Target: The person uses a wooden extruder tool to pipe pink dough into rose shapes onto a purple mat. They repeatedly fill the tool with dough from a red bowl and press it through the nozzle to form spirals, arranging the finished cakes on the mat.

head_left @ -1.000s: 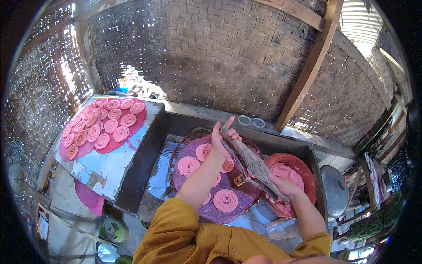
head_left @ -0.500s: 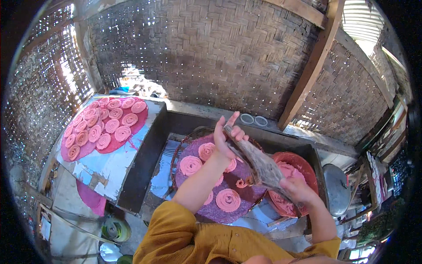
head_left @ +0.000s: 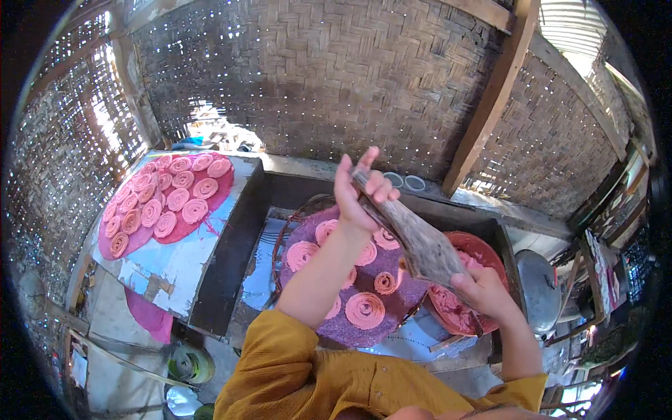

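Observation:
A weathered grey wooden dough press (head_left: 428, 250) slants across the middle, held between both hands above a round tray lined with purple cloth (head_left: 404, 306). My left hand (head_left: 359, 192) is wrapped round its upper end, with some fingers pointing up. My right hand (head_left: 485, 289) grips the lower end. A pink dough strip hangs from the press down to a small dough coil (head_left: 385, 283) on the cloth. Larger pink dough rosettes (head_left: 365, 310) lie around that coil, some partly hidden by my left forearm.
A red basin (head_left: 500, 259) with pink dough stands at the right, beside a lidded metal pot (head_left: 537, 290). Many finished rosettes (head_left: 164, 224) cover a pink cloth on the white board at left. Two pale rings (head_left: 415, 183) lie on the ledge by the woven wall.
The dough coil on the cloth has grown from a small curl into a rounder spiral. Both hands and the press have moved up slightly, and another rosette now shows beneath the press.

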A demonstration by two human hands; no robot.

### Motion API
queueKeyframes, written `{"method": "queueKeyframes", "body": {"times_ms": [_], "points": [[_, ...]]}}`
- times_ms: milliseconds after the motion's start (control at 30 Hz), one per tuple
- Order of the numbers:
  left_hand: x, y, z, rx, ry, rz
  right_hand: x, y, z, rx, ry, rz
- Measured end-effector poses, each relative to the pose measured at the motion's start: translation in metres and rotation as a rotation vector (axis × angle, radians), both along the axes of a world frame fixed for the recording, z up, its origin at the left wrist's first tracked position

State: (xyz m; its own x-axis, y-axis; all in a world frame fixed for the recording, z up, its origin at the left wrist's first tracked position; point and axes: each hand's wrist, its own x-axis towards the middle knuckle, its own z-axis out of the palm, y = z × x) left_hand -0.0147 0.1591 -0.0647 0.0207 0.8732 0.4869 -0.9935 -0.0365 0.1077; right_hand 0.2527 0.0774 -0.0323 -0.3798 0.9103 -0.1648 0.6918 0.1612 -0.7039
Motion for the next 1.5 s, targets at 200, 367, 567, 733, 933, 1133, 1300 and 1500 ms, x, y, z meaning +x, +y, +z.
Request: {"method": "queueKeyframes", "body": {"times_ms": [200, 367, 567, 733, 933, 1133, 1300, 1500], "points": [[-0.002, -0.019, 0.002, -0.067, 0.051, -0.002, 0.003, -0.010, -0.002, -0.006, -0.037, 0.094], [0.018, -0.019, -0.004, -0.050, -0.012, -0.038, 0.019, -0.019, 0.006, 0.016, -0.088, 0.015], [0.018, -0.001, 0.007, 0.091, -0.019, -0.044, 0.012, -0.015, 0.021, 0.170, -0.129, 0.004], [0.004, 0.002, 0.021, 0.078, 0.034, -0.002, 0.002, -0.003, 0.003, 0.370, -0.091, 0.067], [-0.007, 0.003, 0.021, 0.045, 0.065, 0.005, -0.012, -0.004, 0.005, 0.181, -0.085, 0.031], [-0.004, 0.005, 0.030, 0.143, 0.065, -0.031, -0.006, -0.007, 0.003, 0.284, -0.064, -0.001], [-0.001, 0.016, 0.043, 0.242, 0.073, -0.089, -0.012, -0.010, 0.018, 0.289, -0.091, -0.030], [-0.019, 0.010, 0.041, 0.137, 0.108, -0.030, -0.023, 0.000, -0.003, 0.300, -0.062, -0.001]]}}
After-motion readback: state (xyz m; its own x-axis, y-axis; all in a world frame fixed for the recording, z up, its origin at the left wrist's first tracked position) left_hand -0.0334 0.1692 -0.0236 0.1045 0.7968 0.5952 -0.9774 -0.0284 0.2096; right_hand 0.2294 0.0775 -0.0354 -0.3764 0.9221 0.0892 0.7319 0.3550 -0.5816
